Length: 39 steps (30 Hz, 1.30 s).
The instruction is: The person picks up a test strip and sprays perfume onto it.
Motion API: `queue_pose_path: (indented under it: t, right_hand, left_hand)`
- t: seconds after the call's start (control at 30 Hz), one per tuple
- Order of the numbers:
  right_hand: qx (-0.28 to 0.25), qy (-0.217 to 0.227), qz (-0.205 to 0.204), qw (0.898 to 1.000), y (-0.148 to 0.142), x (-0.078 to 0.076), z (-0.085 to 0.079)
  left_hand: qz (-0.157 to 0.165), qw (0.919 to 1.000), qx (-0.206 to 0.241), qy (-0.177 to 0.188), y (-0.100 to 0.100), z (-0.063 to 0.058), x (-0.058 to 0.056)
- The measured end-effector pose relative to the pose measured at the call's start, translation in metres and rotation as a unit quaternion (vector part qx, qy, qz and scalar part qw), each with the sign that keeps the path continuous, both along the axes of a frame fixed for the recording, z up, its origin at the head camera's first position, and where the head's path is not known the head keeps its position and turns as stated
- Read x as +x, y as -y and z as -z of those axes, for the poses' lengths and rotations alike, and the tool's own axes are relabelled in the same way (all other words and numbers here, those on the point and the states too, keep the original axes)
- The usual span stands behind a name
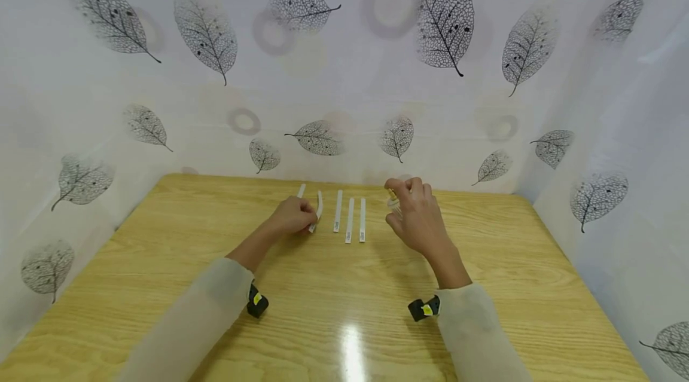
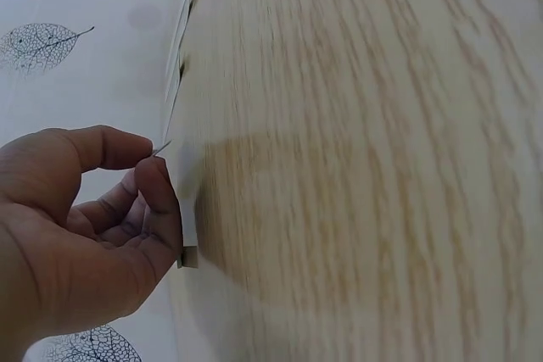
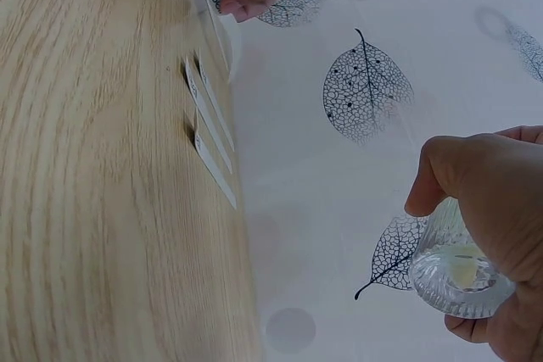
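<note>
My left hand pinches the lower end of a slim white paper strip between thumb and forefinger, close over the table. The strip bends a little and bears small dark print. Part of another white strip shows behind that hand. To the right, three more printed paper strips lie side by side. Off the table, my right hand grips a small clear glass bottle with ribbed sides. Its forefinger lies over the gold-coloured top, and pale liquid shows inside the glass.
The wood-grain table ends at the back against a pale cloth printed with dark leaves. This cloth also hangs on the left and right sides. A small black camera sits on each wrist.
</note>
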State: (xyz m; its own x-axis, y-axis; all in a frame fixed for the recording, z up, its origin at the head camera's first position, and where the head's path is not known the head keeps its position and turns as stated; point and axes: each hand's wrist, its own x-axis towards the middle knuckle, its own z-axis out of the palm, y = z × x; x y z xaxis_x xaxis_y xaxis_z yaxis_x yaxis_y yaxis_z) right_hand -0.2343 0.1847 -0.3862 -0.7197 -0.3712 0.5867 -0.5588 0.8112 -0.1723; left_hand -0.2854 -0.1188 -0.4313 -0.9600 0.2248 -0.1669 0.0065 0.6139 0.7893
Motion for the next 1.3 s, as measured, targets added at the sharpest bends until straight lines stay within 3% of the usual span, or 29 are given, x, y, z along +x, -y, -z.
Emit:
queue_pose_path:
  t: [0.5,1.0,1.3]
  right_hand:
    - [0.001,0.012,-0.002,1.0,0.0,0.001,0.0]
    - [0.003,0.016,-0.007,1.0,-0.001,0.001,-0.001]
    - [0.001,0.008,-0.008,1.0,-0.002,-0.001,0.0]
  left_hand:
    - [-0.042,0.9985,-0.028,0.02,0.011,-0.004,0.003]
    - [-0.071,0.9946,-0.074,-0.018,0.008,-0.006,0.008]
    - [-0.062,0.9954,-0.069,-0.026,0.009,-0.01,0.01]
